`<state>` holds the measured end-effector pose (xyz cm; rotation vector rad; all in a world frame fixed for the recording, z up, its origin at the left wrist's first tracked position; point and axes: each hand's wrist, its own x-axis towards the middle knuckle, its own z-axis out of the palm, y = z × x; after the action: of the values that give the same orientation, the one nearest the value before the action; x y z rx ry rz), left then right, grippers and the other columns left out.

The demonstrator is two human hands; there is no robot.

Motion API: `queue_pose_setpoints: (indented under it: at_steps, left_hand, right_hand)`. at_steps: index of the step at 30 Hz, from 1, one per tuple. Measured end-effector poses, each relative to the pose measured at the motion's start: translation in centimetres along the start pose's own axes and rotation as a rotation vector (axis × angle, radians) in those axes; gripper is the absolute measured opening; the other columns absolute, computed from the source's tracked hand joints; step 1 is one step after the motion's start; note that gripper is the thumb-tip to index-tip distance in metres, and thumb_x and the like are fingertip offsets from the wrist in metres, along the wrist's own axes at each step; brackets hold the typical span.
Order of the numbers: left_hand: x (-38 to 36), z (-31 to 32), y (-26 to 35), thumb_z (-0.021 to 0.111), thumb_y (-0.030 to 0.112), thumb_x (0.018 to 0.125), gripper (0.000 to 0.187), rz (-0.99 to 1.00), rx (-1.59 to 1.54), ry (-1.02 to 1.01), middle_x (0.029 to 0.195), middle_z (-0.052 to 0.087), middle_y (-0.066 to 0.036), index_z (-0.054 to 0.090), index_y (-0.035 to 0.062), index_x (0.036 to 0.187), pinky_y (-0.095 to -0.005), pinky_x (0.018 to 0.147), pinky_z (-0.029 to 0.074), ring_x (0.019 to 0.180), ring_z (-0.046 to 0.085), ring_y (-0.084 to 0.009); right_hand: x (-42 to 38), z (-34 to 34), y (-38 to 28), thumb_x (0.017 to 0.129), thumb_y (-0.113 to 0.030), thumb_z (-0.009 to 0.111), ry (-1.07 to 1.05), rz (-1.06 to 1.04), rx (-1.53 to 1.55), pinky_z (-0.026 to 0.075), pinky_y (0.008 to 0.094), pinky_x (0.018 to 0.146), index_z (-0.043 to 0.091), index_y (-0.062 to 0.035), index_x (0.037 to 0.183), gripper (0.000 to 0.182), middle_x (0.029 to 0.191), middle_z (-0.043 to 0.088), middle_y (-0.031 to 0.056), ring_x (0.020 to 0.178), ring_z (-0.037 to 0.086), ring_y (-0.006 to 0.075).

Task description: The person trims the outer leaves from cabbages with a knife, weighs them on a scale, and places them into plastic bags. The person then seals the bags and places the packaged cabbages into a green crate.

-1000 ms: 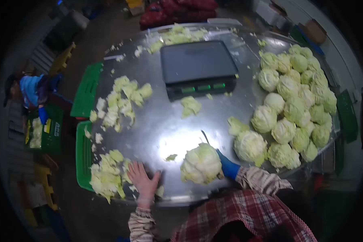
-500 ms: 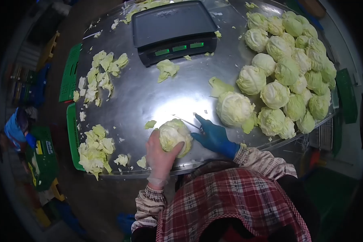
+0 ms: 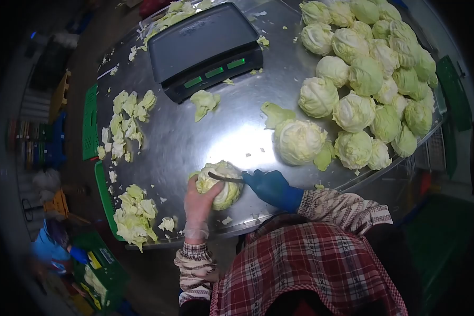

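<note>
My left hand [image 3: 198, 204], in a thin clear glove, grips the left side of a pale green cabbage [image 3: 228, 196] near the table's front edge. Wrapped in a blue glove, my right hand [image 3: 271, 188] holds a knife [image 3: 226, 179] whose dark, narrow blade lies across the top of that cabbage. The knife's handle is hidden in the fist. A larger cabbage [image 3: 298, 141] rests to the right of my right hand, with a loose leaf [image 3: 275, 114] behind it.
A black scale [image 3: 205, 45] with lit green displays stands at the back. Many cabbages [image 3: 355, 112] are heaped on the right. Trimmed leaves [image 3: 134, 216] lie along the left edge beside green crates [image 3: 104, 195]. Lower left, a person in blue [image 3: 52, 245] bends over a green crate.
The knife has swung from the cabbage's right side onto its top, and my right hand has turned with it. The left hand keeps its hold. The whole view has rotated slightly.
</note>
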<state>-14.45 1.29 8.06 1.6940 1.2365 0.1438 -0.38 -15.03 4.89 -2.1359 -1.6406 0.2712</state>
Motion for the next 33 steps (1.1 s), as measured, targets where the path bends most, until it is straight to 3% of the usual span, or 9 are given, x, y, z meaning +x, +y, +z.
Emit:
queue_pose_setpoints:
  at_steps: [9, 11, 13, 14, 16, 18, 23, 31, 33]
  left_hand:
    - [-0.8, 1.2, 4.7, 0.075, 0.046, 0.062, 0.07, -0.11, 0.335, -0.023, 0.108, 0.06, -0.021, 0.057, -0.002, 0.109, -0.0367, 0.08, 0.048, 0.093, 0.061, -0.0313]
    - [-2.5, 2.6, 4.2, 0.074, 0.048, 0.06, 0.078, 0.121, 0.586, 0.103, 0.117, 0.055, -0.022, 0.052, -0.0017, 0.116, -0.0374, 0.081, 0.047, 0.098, 0.059, -0.0317]
    - [-3.6, 2.2, 2.2, 0.076, 0.04, 0.063, 0.081, 0.12, 0.511, 0.127, 0.119, 0.052, -0.021, 0.045, -0.0027, 0.124, -0.0371, 0.086, 0.046, 0.103, 0.056, -0.0305]
    - [-4.3, 1.8, 0.4, 0.077, 0.035, 0.064, 0.081, 0.093, 0.022, 0.106, 0.118, 0.052, -0.02, 0.042, -0.0032, 0.127, -0.0367, 0.088, 0.045, 0.104, 0.055, -0.0299]
    - [-5.2, 1.3, -1.0, 0.078, 0.029, 0.066, 0.083, 0.056, -0.48, 0.122, 0.117, 0.051, -0.019, 0.039, -0.0037, 0.13, -0.0363, 0.091, 0.043, 0.105, 0.054, -0.0292]
    - [-6.6, 0.5, -1.4, 0.079, 0.021, 0.067, 0.086, 0.001, -0.629, 0.095, 0.121, 0.047, -0.018, 0.032, -0.0043, 0.135, -0.0355, 0.093, 0.042, 0.108, 0.051, -0.0281]
    - [-6.6, 0.3, -3.0, 0.081, 0.027, 0.063, 0.093, 0.158, -0.018, 0.096, 0.126, 0.044, -0.021, 0.032, -0.0039, 0.135, -0.0368, 0.093, 0.043, 0.109, 0.051, -0.0314]
    - [-8.4, 1.9, -3.0, 0.083, 0.028, 0.058, 0.091, 0.203, 0.058, 0.134, 0.123, 0.047, -0.02, 0.037, -0.0027, 0.131, -0.0378, 0.093, 0.042, 0.11, 0.051, -0.0314]
    - [-8.1, 1.9, -4.8, 0.083, 0.025, 0.058, 0.089, 0.231, -0.137, 0.171, 0.121, 0.048, -0.019, 0.038, -0.003, 0.13, -0.0362, 0.093, 0.041, 0.109, 0.051, -0.0289]
  right_hand:
    - [3.8, 3.9, 1.8, 0.081, -0.012, 0.053, 0.045, 0.103, -0.005, 0.049, 0.0362, 0.052, 0.056, -0.0044, 0.088, 0.011, 0.066, 0.06, 0.0105, 0.059, 0.062, 0.026]
    - [4.8, 5.3, 2.6, 0.078, -0.017, 0.055, 0.04, 0.158, -0.021, 0.049, 0.0352, 0.053, 0.058, -0.0062, 0.081, 0.012, 0.066, 0.06, 0.0105, 0.058, 0.062, 0.0253]
    - [4.8, 6.6, 3.9, 0.083, -0.023, 0.056, 0.27, -0.006, 0.097, 0.049, 0.0358, 0.05, 0.057, -0.0056, 0.081, 0.018, 0.068, 0.061, 0.0115, 0.053, 0.061, 0.0247]
    - [4.8, 4.9, 3.1, 0.083, -0.023, 0.056, 0.263, -0.02, 0.106, 0.049, 0.0358, 0.05, 0.057, -0.0056, 0.081, 0.018, 0.068, 0.061, 0.0115, 0.053, 0.061, 0.0247]
    - [5.2, -1.8, 0.0, 0.091, -0.033, 0.05, -0.509, 0.629, 0.929, 0.05, 0.0362, 0.053, 0.06, -0.0024, 0.092, 0.032, 0.072, 0.062, 0.0157, 0.056, 0.062, 0.0248]
    - [4.5, -3.7, -2.0, 0.092, -0.038, 0.047, -0.561, 0.609, 0.965, 0.051, 0.037, 0.059, 0.059, -0.0019, 0.101, 0.039, 0.077, 0.063, 0.0179, 0.063, 0.063, 0.0261]
    - [1.3, -0.4, -1.7, 0.094, -0.041, 0.041, -0.315, 0.226, 0.477, 0.048, 0.0413, 0.079, 0.049, -0.0042, 0.126, 0.049, 0.098, 0.063, 0.0205, 0.085, 0.063, 0.0342]
    - [1.3, 3.5, 2.3, 0.093, -0.045, 0.043, -0.156, 0.184, 0.604, 0.05, 0.0378, 0.06, 0.062, -0.0024, 0.105, 0.048, 0.071, 0.063, 0.0165, 0.063, 0.063, 0.0284]
    - [2.1, 2.9, 3.8, 0.089, -0.053, 0.048, -0.479, 0.678, 1.024, 0.039, 0.0274, 0.033, 0.064, -0.0037, 0.086, 0.052, 0.06, 0.057, 0.0085, 0.042, 0.053, 0.0144]
